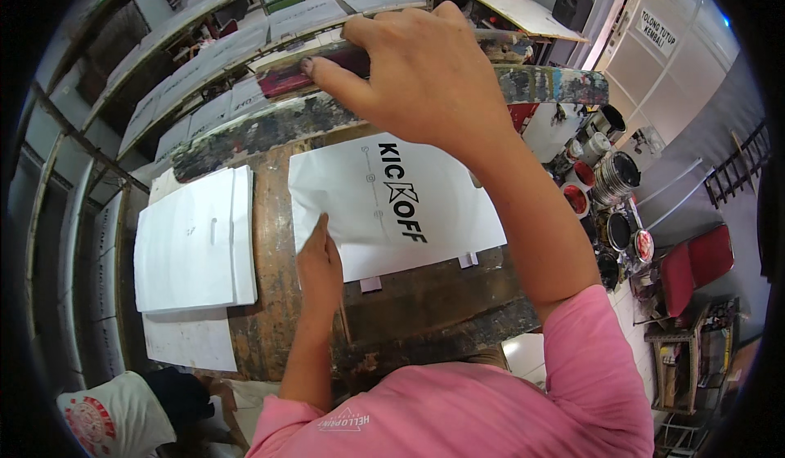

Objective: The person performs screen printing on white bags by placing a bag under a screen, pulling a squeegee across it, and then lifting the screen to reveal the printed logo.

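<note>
A white sheet-like bag [441, 196] with bold black lettering lies on the dark, stained worktable [270, 286]. My left hand [320, 262] pinches its left part, where the surface creases. My right hand [425, 74] reaches over the far side, closed around a paint-stained wooden bar [352, 61] with a magenta end. Its fingertips are partly hidden behind the bar. Just nearer runs another thick, paint-crusted beam [262, 135]. Left of the printed bag sits a stack of plain white bags [192, 245] with cut-out handle slots.
Racks holding printed white sheets [307, 16] fill the far left. Paint cans [619, 169] crowd the floor at right, near a red chair [695, 266]. Small pale tabs [371, 284] stick out at the printed bag's near edge. A cloth-like white item with red print [123, 417] is at lower left.
</note>
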The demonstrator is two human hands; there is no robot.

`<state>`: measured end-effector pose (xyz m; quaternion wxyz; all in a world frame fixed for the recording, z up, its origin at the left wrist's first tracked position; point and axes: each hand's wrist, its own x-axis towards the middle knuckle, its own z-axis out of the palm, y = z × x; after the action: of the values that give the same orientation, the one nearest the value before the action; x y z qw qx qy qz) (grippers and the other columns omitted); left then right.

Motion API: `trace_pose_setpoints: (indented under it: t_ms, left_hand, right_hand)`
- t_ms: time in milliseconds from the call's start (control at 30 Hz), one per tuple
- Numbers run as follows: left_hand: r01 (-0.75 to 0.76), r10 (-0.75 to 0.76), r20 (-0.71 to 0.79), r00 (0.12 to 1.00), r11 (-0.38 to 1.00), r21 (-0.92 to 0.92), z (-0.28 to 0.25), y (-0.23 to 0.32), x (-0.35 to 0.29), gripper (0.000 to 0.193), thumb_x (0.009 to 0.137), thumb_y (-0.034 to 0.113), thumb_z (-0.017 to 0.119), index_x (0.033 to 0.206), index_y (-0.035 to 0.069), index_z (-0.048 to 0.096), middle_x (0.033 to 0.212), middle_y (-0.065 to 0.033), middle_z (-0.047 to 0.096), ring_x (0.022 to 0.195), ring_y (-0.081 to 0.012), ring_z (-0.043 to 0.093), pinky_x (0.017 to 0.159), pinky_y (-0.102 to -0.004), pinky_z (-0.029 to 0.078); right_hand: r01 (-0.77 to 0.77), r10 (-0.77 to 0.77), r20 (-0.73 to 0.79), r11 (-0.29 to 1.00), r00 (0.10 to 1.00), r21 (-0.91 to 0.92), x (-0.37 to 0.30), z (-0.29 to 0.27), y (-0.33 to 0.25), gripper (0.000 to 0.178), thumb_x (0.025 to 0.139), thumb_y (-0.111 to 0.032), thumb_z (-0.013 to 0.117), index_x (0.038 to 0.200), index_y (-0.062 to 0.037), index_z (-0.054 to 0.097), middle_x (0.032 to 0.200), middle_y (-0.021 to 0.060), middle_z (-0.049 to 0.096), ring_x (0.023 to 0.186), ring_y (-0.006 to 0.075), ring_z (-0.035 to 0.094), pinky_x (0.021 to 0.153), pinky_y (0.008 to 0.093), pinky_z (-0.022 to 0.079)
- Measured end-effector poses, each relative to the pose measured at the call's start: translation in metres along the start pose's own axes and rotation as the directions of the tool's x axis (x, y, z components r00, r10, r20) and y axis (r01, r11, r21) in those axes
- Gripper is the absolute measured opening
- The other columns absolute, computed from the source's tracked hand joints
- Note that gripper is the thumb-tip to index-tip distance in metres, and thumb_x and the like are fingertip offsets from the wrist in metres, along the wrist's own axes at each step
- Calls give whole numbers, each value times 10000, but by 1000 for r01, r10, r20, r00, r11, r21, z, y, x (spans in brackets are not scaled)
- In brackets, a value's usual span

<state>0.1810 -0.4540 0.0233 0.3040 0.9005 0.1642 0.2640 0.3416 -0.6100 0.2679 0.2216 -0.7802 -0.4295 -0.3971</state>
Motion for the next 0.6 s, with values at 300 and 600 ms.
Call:
trace_pose_setpoints:
  t_ms: [300,600]
  left_hand:
    - [-67,35,-262,964,991,-113,-52,-27,13,354,1043,11,557,1369,37,693,872,-166,743,626,-157,593,570,-328,459]
    - [174,-216,-267,939,969,-174,-199,-174,-34,352,1042,16,538,1363,-41,671,1337,-170,708,1227,-199,655,1070,-307,479]
  right_hand:
    - [-28,31,98,999,995,-35,-9,-9,-13,532,936,-522,608,897,-15,766,829,173,740,840,339,713,917,488,435]
    - [-3,7,65,998,998,-66,-15,-12,-13,495,949,-515,624,873,-40,742,827,154,726,866,321,690,882,470,434]
